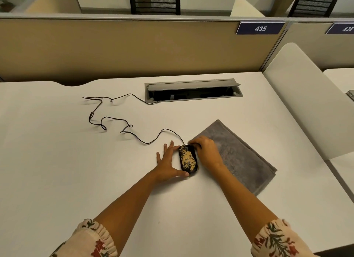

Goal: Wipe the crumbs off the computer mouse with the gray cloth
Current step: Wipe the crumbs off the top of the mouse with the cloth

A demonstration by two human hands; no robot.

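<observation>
A black computer mouse [188, 159] lies on the white desk [76, 170], its top covered with yellowish crumbs. My left hand [168, 161] rests against its left side, fingers spread and thumb at the rear end. My right hand [206, 152] sits against its right side, lying partly on the folded gray cloth [243, 159], fingers curled near the cloth's near-left corner. The cloth lies flat just right of the mouse.
The mouse's black cable [115, 120] snakes left and back to an open cable box [193, 91] set in the desk. A beige partition [134, 47] closes off the far edge. A white side panel [306, 101] stands at the right.
</observation>
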